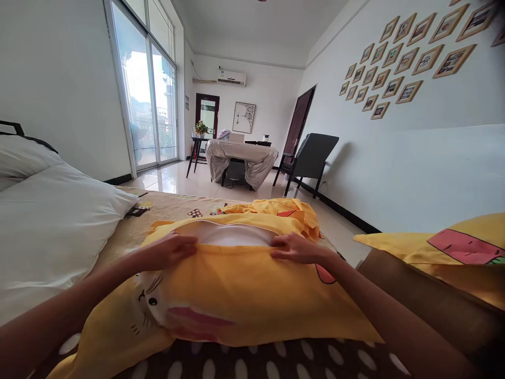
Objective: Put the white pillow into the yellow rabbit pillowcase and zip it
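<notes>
A yellow pillowcase (236, 289) with a printed white animal face lies across the bed in front of me. Its opening gapes along the upper side and shows a white pillow (232, 234) inside. At the left end of the opening, my left hand (175, 250) is closed on the pillowcase's edge. My right hand (294, 248) pinches the same edge at the right end. Behind the opening lies a crumpled yellow cloth (272, 206) with a red print.
White bedding (51, 221) is heaped at the left. Another yellow pillow (465, 247) rests on a brown surface at the right. Beyond the bed stand a covered table (240, 150) and a dark chair (311, 155). Dark polka-dot fabric (252, 360) lies nearest me.
</notes>
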Demonstrator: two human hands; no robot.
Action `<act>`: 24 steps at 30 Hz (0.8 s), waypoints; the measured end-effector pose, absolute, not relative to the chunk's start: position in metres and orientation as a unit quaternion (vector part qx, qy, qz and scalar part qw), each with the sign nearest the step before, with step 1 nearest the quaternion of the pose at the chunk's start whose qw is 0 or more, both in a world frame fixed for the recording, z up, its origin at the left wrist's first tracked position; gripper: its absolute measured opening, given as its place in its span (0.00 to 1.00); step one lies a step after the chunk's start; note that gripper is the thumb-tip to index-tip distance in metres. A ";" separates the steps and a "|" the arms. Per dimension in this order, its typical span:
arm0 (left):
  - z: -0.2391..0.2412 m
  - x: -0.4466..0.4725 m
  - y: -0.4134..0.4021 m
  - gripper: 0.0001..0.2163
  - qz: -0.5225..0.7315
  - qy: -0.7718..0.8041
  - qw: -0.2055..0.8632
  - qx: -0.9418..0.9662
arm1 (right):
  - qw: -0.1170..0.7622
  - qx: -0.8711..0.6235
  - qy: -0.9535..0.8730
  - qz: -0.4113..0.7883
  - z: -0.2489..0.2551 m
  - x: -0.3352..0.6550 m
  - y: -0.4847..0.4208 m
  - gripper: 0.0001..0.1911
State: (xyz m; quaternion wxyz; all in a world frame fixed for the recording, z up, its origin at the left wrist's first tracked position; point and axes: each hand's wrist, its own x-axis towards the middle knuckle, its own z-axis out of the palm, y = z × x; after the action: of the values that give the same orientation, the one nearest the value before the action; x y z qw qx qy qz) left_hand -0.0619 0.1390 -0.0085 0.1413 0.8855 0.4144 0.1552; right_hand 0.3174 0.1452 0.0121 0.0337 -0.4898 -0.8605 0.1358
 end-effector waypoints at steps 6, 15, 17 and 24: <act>0.003 -0.036 0.177 0.19 0.319 0.472 0.178 0.802 | 0.009 -0.511 -0.851 0.123 -0.014 0.332 0.150 0.32; -0.033 -0.022 0.186 0.16 0.197 0.436 0.158 0.864 | 0.089 -0.549 -0.831 0.015 -0.002 0.373 0.156 0.29; -0.028 -0.038 0.173 0.18 0.212 0.439 0.104 0.867 | 0.128 -0.556 -0.820 -0.052 0.004 0.377 0.159 0.29; -0.037 -0.095 0.174 0.18 0.213 0.458 0.047 0.862 | 0.090 -0.557 -0.799 -0.208 0.009 0.354 0.152 0.29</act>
State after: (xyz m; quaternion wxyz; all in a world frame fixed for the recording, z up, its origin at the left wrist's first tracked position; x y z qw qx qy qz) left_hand -0.0952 0.1738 -0.0374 0.0471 0.8616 0.4583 0.2133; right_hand 0.3541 0.1524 0.0088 0.0904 -0.5572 -0.7988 -0.2081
